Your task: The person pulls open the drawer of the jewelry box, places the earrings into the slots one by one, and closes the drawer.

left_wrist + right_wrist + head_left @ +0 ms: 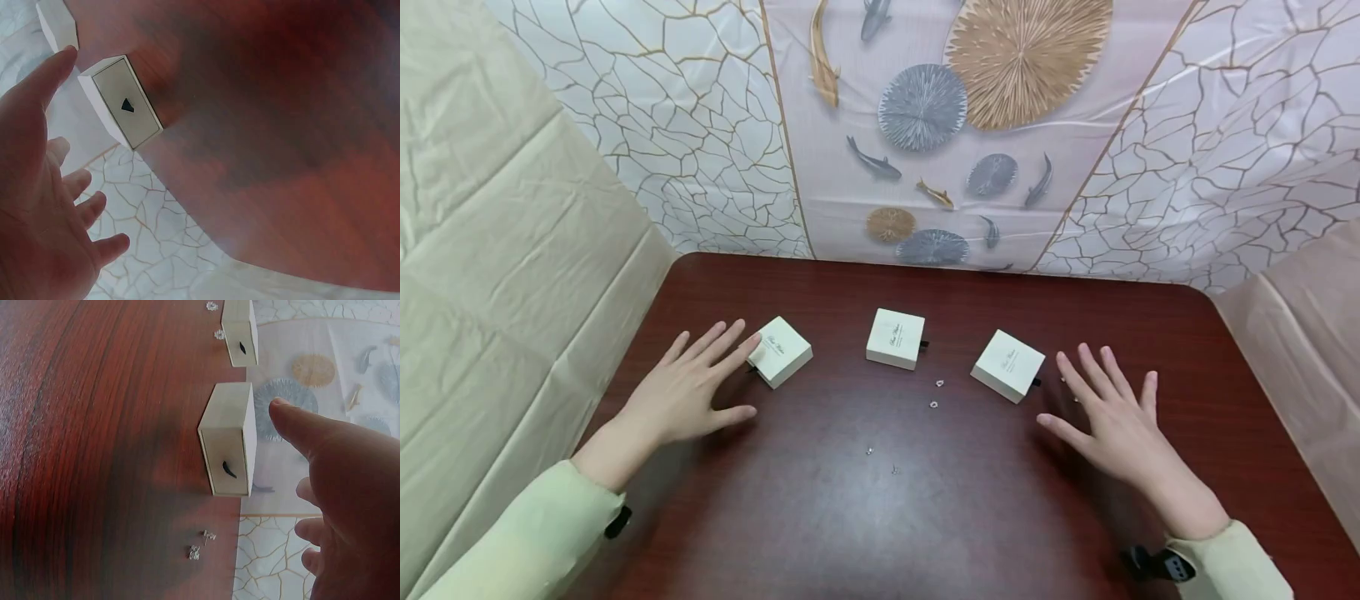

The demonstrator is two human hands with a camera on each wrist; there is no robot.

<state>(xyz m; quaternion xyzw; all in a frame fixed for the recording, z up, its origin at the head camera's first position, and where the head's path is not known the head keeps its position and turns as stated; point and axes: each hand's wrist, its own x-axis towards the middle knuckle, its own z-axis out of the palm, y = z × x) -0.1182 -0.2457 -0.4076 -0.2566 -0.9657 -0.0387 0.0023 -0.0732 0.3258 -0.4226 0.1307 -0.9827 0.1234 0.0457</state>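
With the clock's centre at the middle of the dark reddish-brown wood-grain tabletop [790, 533] and twelve at its far edge, the left hand [688, 392] hovers toward nine and the right hand [1116, 421] toward three, both with fingers spread and holding nothing. At ten, just beside the left hand, sits a square white lettered box [780, 352]; the left index finger overlaps its edge in the head view, but the left wrist view shows them apart. A matching middle white box [896, 338] sits at twelve, its black tab pointing to three, and a right-hand white box [1009, 365] at two, near the right hand. Two small sparkling silver-coloured ornaments [934, 404] lie at the middle box's five o'clock, two tiny silver-coloured pieces [869, 451] at the tabletop's seven, and two silver-coloured studs [194, 552] at the right-hand box's four, by the right hand.
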